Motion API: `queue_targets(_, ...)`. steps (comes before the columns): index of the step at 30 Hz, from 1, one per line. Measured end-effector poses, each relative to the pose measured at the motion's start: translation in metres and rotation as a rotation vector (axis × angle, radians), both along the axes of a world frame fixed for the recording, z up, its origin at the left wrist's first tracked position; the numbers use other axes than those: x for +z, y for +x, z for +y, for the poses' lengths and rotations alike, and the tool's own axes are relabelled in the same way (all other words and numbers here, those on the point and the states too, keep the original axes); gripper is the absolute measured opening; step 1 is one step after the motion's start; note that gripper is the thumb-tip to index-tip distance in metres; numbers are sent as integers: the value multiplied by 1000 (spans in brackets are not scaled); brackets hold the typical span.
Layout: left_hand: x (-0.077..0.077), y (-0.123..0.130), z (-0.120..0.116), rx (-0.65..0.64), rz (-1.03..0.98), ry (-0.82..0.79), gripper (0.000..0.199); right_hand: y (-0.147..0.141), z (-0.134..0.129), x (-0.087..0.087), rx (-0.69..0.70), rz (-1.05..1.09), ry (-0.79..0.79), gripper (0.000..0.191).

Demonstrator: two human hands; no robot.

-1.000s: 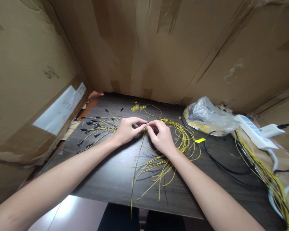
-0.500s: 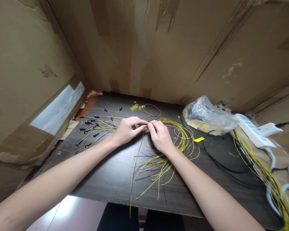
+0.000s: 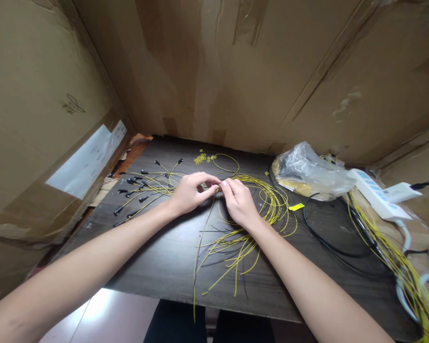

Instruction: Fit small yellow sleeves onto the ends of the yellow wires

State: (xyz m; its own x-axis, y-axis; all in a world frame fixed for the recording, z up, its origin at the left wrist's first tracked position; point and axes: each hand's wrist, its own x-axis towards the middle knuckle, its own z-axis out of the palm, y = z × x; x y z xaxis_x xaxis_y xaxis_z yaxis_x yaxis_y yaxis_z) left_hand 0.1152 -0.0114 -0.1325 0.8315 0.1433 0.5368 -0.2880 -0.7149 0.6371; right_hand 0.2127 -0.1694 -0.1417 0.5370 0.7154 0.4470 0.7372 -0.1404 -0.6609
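Observation:
My left hand (image 3: 194,192) and my right hand (image 3: 238,200) meet fingertip to fingertip over the middle of the dark table. Both pinch something small, hidden between the fingers, at the yellow wires (image 3: 268,200). The wires loop beside and beyond my right hand, and their loose ends fan out toward the table's front edge. Left of my left hand, black connectors (image 3: 130,181) lie spread out on thin yellow leads. Beyond my hands sits a small heap of yellow clip-like pieces (image 3: 201,158).
Cardboard walls (image 3: 207,85) stand behind and at the left. At the right lie a clear plastic bag (image 3: 307,171), a yellow tag (image 3: 296,206), black cable, a white power strip (image 3: 373,193) and another yellow wire bundle (image 3: 407,281). The dark table (image 3: 157,257) ends near my legs.
The fingers of my left hand have shifted slightly at the pinch point. Otherwise the hands and wires stay nearly the same.

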Motion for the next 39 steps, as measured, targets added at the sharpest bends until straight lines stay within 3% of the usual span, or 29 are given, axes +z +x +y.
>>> queue_targets(19, -2, 3, 3, 85, 72, -136, 13, -1, 1, -4, -35, -81, 71, 8)
queue_targets(39, -5, 1, 6, 43, 1, 19, 14, -3, 1, -4, -14, -83, 32, 12)
